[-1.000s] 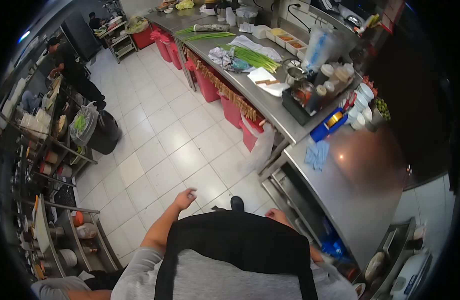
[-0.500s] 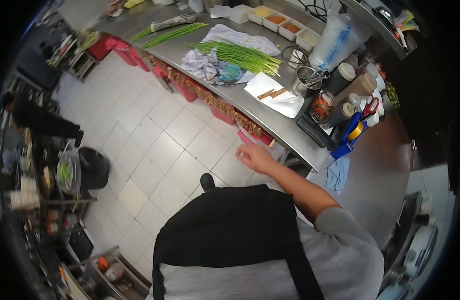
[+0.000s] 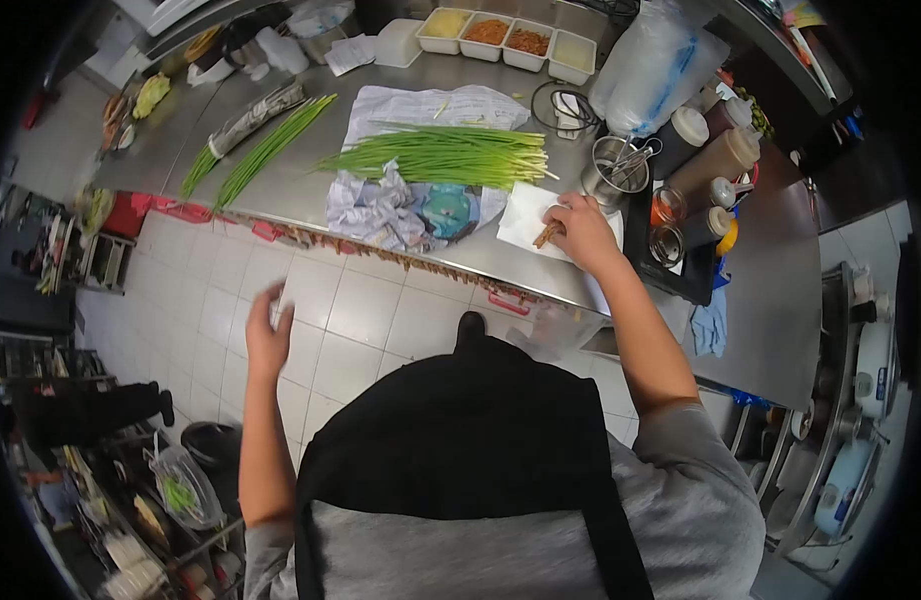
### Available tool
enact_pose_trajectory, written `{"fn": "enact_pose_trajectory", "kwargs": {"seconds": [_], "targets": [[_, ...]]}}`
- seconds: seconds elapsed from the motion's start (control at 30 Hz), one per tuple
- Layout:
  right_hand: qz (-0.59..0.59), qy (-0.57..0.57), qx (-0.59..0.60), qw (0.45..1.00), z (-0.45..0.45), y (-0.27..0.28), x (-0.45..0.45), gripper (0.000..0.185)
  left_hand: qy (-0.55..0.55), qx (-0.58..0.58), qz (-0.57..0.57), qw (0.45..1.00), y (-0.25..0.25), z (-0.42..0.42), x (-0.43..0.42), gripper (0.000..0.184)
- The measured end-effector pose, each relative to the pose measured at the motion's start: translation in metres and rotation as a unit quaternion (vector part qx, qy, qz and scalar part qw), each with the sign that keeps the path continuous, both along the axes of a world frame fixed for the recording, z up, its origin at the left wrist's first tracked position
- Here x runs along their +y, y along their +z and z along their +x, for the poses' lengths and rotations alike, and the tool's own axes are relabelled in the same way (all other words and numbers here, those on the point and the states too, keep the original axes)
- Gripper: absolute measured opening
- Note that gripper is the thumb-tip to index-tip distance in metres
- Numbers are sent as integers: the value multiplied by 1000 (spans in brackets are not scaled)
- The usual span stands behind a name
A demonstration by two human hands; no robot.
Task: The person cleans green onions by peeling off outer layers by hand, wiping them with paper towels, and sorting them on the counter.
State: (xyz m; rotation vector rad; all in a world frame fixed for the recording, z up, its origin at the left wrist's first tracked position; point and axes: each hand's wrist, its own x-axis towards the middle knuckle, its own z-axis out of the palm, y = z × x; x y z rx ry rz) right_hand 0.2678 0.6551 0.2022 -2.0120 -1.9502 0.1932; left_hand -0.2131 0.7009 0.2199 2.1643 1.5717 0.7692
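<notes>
My right hand point(image 3: 584, 232) reaches over the white paper point(image 3: 522, 215) near the counter's front edge, its fingers closed on brown sticks point(image 3: 548, 236). My left hand point(image 3: 269, 330) hangs over the floor in front of the counter, thumb and fingers apart, holding nothing. Left of the paper, a large bundle of green stalks point(image 3: 431, 157) lies on newspaper point(image 3: 371, 105), with crumpled newspaper point(image 3: 366, 208) in front of it. Just behind my right hand stands a metal pot point(image 3: 621, 165) with utensils in it.
Squeeze bottles point(image 3: 703, 182) and jars stand in a black tray at the right. White containers of food point(image 3: 486, 36) line the back. A newspaper-wrapped bundle point(image 3: 256, 120) lies at the left. Another person point(image 3: 91, 415) stands at the far left, near a black bin point(image 3: 209, 440).
The view has turned and come closer to the counter. My right hand has moved from over the floor onto the paper and closed on the brown sticks. My left hand has come back into view.
</notes>
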Motion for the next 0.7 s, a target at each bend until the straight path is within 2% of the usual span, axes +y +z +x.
{"fn": "enact_pose_trajectory", "kwargs": {"seconds": [0.07, 0.13, 0.2, 0.37, 0.43, 0.53, 0.63, 0.7], "targets": [[8, 0, 44, 999, 6, 3, 5, 24, -71, -30, 48, 996, 40, 63, 49, 34], [32, -3, 72, 997, 11, 1, 6, 22, -153, -76, 42, 984, 52, 124, 78, 34], [80, -12, 83, 993, 13, -7, 7, 21, -280, -40, 63, 957, 49, 169, 101, 35], [140, -38, 75, 987, 12, -18, 7, 20, -361, -3, 83, 929, 30, 232, 136, 29], [163, -47, 58, 984, 7, -13, 9, 22, -402, 12, 126, 907, 19, 261, 152, 25], [244, -136, 13, 960, -6, 11, 12, 26, -450, 55, 169, 875, 1, 308, 161, 21], [206, -219, 0, 954, -25, 23, -9, 27, -460, 98, 182, 864, -6, 327, 169, 17], [184, -275, 1, 944, -39, 10, -31, 27, -464, 112, 171, 862, -6, 333, 174, 15]]}}
